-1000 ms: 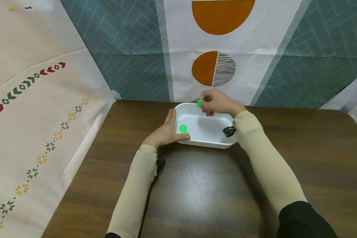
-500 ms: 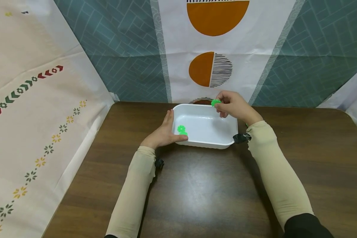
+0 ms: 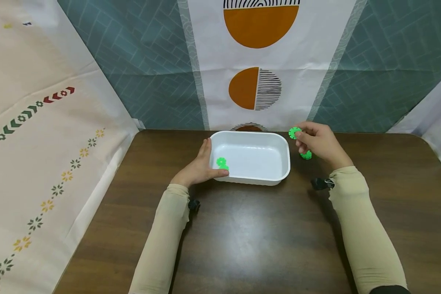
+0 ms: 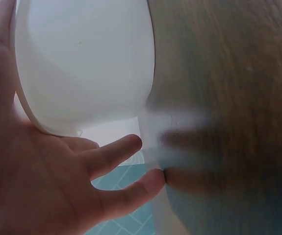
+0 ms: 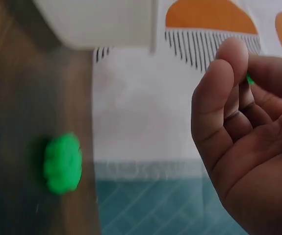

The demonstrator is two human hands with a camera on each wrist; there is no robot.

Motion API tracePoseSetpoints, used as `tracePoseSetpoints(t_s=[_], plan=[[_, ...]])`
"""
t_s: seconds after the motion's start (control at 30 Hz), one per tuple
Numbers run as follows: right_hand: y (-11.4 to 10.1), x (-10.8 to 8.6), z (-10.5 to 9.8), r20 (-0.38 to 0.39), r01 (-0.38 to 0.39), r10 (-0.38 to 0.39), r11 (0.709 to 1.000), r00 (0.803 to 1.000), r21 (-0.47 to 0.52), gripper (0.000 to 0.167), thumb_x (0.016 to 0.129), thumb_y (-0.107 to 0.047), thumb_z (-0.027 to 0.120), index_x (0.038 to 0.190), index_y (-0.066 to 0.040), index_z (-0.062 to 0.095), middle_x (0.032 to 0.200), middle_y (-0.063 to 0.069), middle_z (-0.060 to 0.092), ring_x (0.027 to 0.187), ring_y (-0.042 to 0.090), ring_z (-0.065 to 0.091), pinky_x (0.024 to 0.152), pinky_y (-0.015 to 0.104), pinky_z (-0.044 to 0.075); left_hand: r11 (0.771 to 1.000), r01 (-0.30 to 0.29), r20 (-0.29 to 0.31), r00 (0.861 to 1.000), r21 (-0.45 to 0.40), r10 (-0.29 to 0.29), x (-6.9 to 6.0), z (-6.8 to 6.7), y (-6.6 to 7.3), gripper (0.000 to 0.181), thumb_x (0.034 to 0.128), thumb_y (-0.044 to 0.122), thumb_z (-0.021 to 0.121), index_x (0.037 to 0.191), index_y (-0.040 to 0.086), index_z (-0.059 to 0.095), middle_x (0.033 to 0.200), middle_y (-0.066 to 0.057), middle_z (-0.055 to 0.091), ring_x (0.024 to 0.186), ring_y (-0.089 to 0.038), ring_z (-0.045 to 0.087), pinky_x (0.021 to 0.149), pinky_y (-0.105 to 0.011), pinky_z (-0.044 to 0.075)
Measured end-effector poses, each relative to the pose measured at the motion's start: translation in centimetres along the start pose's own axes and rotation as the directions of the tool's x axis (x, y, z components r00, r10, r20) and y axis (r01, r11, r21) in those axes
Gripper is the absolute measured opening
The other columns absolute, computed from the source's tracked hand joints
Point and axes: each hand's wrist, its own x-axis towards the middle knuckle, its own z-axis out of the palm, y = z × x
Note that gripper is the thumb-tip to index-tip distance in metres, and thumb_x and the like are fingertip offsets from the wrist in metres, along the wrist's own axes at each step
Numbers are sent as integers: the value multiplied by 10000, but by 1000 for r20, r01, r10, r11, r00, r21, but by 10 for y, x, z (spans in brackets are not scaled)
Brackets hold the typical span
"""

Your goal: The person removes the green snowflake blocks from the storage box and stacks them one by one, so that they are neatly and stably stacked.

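toward 12 o'clock on one brown worktop [image 3: 220, 237] sits one white tray [image 3: 255, 161], with green discs showing in three places: two inside it, one in the fingers of the right hand [image 3: 321, 145], and one green piece on the bare wood. two hands are in view.

from the tray's middle, the first inner disc [image 3: 221, 162] and the second inner disc [image 3: 224, 167] lie between 8 and 9 o'clock, overlapping in the head view, at about 3 o'clock from the left hand [image 3: 198, 167]. that hand is opened out, its fingers straight along the tray's outer side and its thumb laid over the near rim. the right hand, past the tray at 3 o'clock, pinches the held disc [image 3: 295, 132] between thumb and fingers, near the tray's 2 o'clock corner. the loose green piece [image 3: 306, 155] rests at about 8 o'clock from the right hand's middle, just under its fingers; whether it is single or stacked i cannot tell.

the discs are round with notched, petal-like edges. the tray is smooth and glossy, a rounded rectangle with raised walls. the worktop has dark wood grain and a shiny patch. two cream sleeves [image 3: 161, 241] cover the forearms, the cloth wrinkled.
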Motion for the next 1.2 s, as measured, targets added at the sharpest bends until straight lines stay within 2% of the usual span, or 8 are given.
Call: tracePoseSetpoints(t_s=[0.1, 0.27, 0.4, 0.57, 0.97, 1.2], plan=[[10, -3, -11, 7, -27, 26, 999, 1000, 26, 324, 1047, -129, 571, 1307, 65, 582, 804, 97, 608, 631, 168, 584, 599, 329, 555, 1000, 4, -2, 1000, -1, -4, -2, -1, -1, 1311, 826, 543, 796, 1594, 136, -186, 1674, -93, -168, 1525, -306, 70, 1175, -460, 234], [31, -4, -28, 40, -127, 126, 991, 991, 28, 381, 1067, -106, 508, 1403, 69, 473, 807, 90, 624, 651, 155, 591, 629, 319, 562, 1000, 12, 5, 1000, -11, -12, -5, -2, -4, 1296, 839, 520, 792, 1593, 136, -190, 1671, -96, -176, 1524, -325, 67, 1175, -487, 223], [53, -1, -33, 88, -202, 197, 979, 976, 42, 367, 1055, -85, 501, 1375, 61, 397, 808, 88, 638, 635, 167, 608, 634, 345, 565, 1000, 17, 2, 1000, -7, -17, -7, -2, -5, 1298, 838, 528, 791, 1592, 143, -193, 1671, -94, -175, 1524, -317, 68, 1172, -479, 233], [68, 3, -33, 118, -257, 251, 966, 961, 36, 351, 1042, -72, 514, 1343, 78, 412, 798, 96, 649, 606, 159, 614, 622, 334, 567, 1000, 11, 4, 1000, -2, -11, -9, -3, -4, 1307, 832, 549, 788, 1590, 148, -198, 1670, -81, -185, 1525, -307, 56, 1172, -477, 233], [68, -1, -34, 137, -283, 284, 959, 949, -27, 377, 1029, -41, 510, 1391, 60, 486, 786, 102, 601, 604, 171, 615, 605, 342, 568, 1000, -7, 11, 1000, 4, 7, -4, -2, -3, 1323, 819, 577, 785, 1590, 130, -194, 1669, -114, -178, 1523, -322, 54, 1173, -487, 225], [72, -2, -37, 135, -282, 286, 958, 949, -51, 362, 1036, -46, 525, 1385, 52, 516, 778, 116, 596, 596, 170, 607, 601, 341, 568, 1000, -8, 16, 1000, 2, 8, 0, -1, -1, 1323, 818, 569, 789, 1591, 139, -195, 1669, -99, -182, 1524, -310, 44, 1178, -476, 214]])
